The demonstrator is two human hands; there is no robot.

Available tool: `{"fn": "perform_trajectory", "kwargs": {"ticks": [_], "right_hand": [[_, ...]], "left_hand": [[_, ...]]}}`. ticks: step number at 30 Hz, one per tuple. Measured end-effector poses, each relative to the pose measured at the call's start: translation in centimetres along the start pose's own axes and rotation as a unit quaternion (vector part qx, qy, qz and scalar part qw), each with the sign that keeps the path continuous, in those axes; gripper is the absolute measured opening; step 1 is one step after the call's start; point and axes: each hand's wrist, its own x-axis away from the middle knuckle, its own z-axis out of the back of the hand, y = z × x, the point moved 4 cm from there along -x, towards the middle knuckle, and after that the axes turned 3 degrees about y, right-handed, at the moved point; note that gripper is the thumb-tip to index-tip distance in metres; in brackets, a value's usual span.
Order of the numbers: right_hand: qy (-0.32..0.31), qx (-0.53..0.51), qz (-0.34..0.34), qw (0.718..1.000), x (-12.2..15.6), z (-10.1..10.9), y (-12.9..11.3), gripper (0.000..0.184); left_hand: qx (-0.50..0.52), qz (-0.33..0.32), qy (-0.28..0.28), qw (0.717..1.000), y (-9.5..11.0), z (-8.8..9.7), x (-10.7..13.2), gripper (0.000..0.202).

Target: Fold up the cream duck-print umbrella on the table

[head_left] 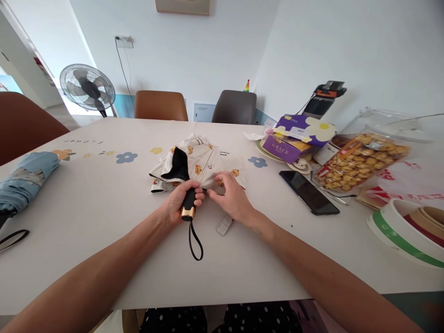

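A folding umbrella with a cream canopy printed with small yellow ducks lies loosely folded on the table, its black lining showing at one side. My left hand is closed around its black handle, which has a gold band near the end and a black wrist loop hanging from it. Over the right part of the canopy is my right hand, thumb and forefinger apart at the fabric's lower edge. Whether its fingertips touch the cloth I cannot tell. A small pale tag lies just below that hand.
A blue folded umbrella lies at the left. To the right are a black phone, purple boxes, a clear tub of snacks and a white-and-green roll. Chairs and a fan stand behind the table.
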Motion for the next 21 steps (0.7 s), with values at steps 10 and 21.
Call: {"fn": "perform_trajectory", "kwargs": {"ticks": [10,21], "right_hand": [[0.058,0.114,0.129,0.983,0.0,-0.1,0.6,0.036],[0.185,0.097,0.149,0.967,-0.8,3.5,0.9,0.032]], "left_hand": [[-0.027,0.011,-0.011,1.0,-0.8,-0.5,0.4,0.013],[-0.026,0.025,-0.016,0.999,-0.8,-0.5,0.6,0.013]]}}
